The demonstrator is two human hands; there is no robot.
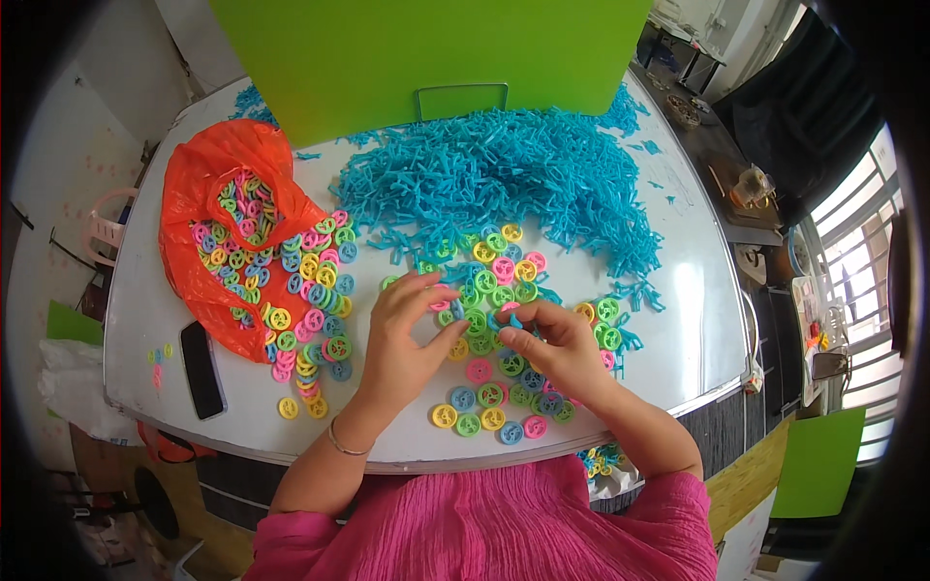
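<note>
A white table with a rounded edge fills the middle of the scene. On its far side a large green panel stands upright, and before it spreads a wide heap of blue-green plastic pieces, small and branched. On the left lies an open red plastic bag; small wheels in pink, yellow, green and blue are inside it and also spill out along its right side. Near this bag, toward the near left edge, rests a dark phone. In the room, a pink chair is at the far left, and a barred window is at the right.

Both hands are above the centre of the table, over a scattered group of coloured wheels, which reaches from the blue-green heap toward the near edge. The left hand has its fingers curved, with a narrow space between thumb and forefinger, where it holds a blue wheel seen almost from its edge. The right hand is pinched narrow, and thumb and forefinger hold one blue-green piece. The two held things are apart, just beside each other.
</note>
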